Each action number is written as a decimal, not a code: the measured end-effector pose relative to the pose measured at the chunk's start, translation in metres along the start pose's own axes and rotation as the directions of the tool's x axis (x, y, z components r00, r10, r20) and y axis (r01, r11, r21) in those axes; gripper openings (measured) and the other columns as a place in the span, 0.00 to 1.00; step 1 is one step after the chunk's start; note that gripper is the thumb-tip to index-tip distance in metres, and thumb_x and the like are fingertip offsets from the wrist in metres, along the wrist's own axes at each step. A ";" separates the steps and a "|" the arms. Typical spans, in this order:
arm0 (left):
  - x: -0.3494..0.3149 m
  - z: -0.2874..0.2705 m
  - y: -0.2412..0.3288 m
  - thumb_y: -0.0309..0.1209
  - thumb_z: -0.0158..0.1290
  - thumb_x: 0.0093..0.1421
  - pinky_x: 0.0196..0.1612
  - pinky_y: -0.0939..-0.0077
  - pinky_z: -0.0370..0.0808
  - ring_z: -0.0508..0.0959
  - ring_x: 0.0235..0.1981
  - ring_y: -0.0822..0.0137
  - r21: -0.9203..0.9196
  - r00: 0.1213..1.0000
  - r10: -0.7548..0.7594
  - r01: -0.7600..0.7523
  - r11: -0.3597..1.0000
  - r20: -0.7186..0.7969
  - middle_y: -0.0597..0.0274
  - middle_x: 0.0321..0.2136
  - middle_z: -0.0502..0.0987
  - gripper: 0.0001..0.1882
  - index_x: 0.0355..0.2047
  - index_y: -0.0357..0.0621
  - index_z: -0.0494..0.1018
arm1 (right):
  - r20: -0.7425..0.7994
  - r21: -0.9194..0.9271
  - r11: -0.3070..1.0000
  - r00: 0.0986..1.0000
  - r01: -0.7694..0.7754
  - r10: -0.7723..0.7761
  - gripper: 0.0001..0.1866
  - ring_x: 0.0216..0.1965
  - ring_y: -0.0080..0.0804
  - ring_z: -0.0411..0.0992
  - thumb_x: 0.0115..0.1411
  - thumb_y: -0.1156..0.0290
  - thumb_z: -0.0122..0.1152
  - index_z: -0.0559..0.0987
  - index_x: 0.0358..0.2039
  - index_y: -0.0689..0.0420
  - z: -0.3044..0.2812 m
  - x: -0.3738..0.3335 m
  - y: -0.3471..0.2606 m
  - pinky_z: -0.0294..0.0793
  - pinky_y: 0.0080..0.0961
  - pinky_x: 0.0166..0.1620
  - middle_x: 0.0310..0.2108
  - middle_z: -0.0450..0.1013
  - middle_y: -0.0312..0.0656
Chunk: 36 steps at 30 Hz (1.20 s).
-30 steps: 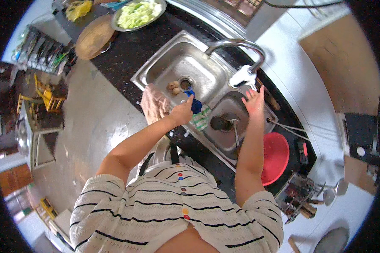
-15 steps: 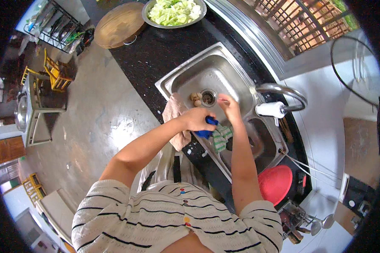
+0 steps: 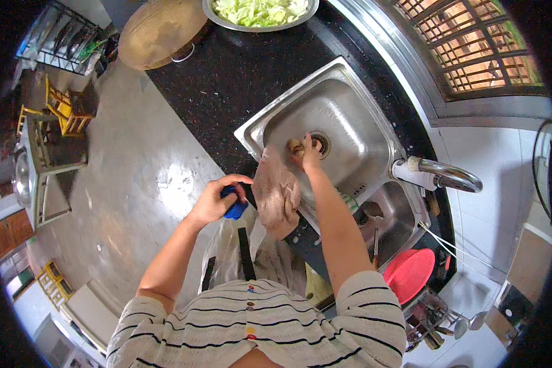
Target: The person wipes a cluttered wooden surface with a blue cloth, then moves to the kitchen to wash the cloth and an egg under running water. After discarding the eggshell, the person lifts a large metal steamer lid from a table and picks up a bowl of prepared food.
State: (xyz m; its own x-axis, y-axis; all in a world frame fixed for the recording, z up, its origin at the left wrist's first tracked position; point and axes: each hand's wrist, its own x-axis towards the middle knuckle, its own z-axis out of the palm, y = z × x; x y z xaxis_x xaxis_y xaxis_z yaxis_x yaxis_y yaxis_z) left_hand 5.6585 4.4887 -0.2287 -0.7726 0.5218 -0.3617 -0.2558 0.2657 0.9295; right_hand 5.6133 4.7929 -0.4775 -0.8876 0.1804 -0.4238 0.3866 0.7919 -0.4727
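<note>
My left hand (image 3: 213, 201) is off to the left of the sink, over the counter's front side, with its fingers curled around a blue crumpled thing (image 3: 235, 203) whose kind I cannot make out. Inside the larger basin of the steel sink (image 3: 349, 116), my right hand (image 3: 310, 154) reaches down beside the drain (image 3: 321, 145). Its fingers close around small brownish round pieces (image 3: 296, 147), partly hidden by the hand. A pinkish-beige cloth (image 3: 276, 195) drapes over the sink's front edge between my arms. Part of a green-and-white striped cloth (image 3: 349, 202) shows beyond my right forearm.
A curved faucet (image 3: 451, 175) stands at the sink's right. A metal bowl of chopped cabbage (image 3: 260, 13) and a round wooden board (image 3: 162, 34) sit on the far black counter (image 3: 227, 92). Near the smaller basin lies a red plastic basin (image 3: 409, 273).
My left hand has drawn away from the sink to the left, carrying the blue thing. My right hand has gone down onto the brownish pieces by the drain. The view has shifted slightly.
</note>
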 end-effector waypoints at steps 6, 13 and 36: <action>-0.016 0.020 -0.014 0.32 0.47 0.60 0.34 0.74 0.71 0.75 0.23 0.69 -0.070 0.930 -0.236 0.225 0.972 -0.281 0.62 0.17 0.74 0.30 0.60 0.48 0.49 | -0.073 -0.008 0.999 0.996 -0.042 0.042 0.38 0.54 0.64 0.56 0.47 0.58 0.68 0.63 0.58 0.45 0.019 -0.006 -0.031 0.65 0.49 0.53 0.58 0.49 0.59; -0.024 0.054 -0.013 0.18 0.48 0.48 0.40 0.57 0.74 0.74 0.38 0.44 0.556 0.949 0.099 0.088 0.826 -0.298 0.46 0.46 0.65 0.24 0.48 0.47 0.60 | 0.022 0.586 0.810 1.000 -0.006 -0.009 0.19 0.43 0.48 0.63 0.52 0.66 0.61 0.69 0.44 0.52 0.021 0.003 -0.009 0.69 0.41 0.38 0.45 0.60 0.50; -0.589 -0.053 -0.234 0.27 0.48 0.51 0.39 0.52 0.74 0.76 0.36 0.43 -0.500 -0.214 -0.493 0.648 0.574 -0.844 0.41 0.46 0.68 0.23 0.49 0.39 0.63 | 0.319 0.706 0.662 0.722 0.251 -0.614 0.24 0.33 0.27 0.70 0.57 0.74 0.61 0.66 0.54 0.50 0.131 -0.313 -0.503 0.73 0.20 0.24 0.43 0.65 0.36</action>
State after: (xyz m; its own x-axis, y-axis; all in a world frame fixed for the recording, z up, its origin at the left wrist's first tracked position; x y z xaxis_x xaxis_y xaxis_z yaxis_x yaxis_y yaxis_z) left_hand 6.1423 4.0761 -0.2297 -0.1992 -0.9262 -0.3200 -0.9382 0.0859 0.3353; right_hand 5.7293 4.2613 -0.2083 -0.7984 -0.5420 -0.2623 0.2098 0.1579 -0.9649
